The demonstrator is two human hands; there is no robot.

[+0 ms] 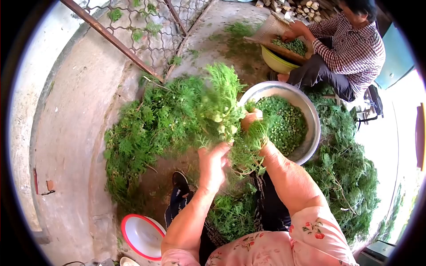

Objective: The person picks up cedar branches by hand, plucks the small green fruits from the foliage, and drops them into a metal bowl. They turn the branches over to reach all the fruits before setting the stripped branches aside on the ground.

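My left hand point(213, 165) is closed around the lower end of a leafy green conifer branch point(222, 91), which stands up in front of me with pale green cones on it. Beside it, my right hand point(251, 119) is closed among the same foliage, its fingers partly hidden, so what it pinches is not clear. Feathery sprigs hang over my right wrist. Just right of that hand, a large metal basin point(313, 119) contains many small green cones point(284, 122) and bits of leaf.
Piles of cut branches lie to the left point(151, 119) and right point(346, 177). A red-rimmed white basin point(143, 237) sits lower left. At upper right, a seated person point(344, 46) holds a woven tray point(273, 33) over a yellow-green basin point(275, 62). A rusty metal grille point(146, 26) lies upper left.
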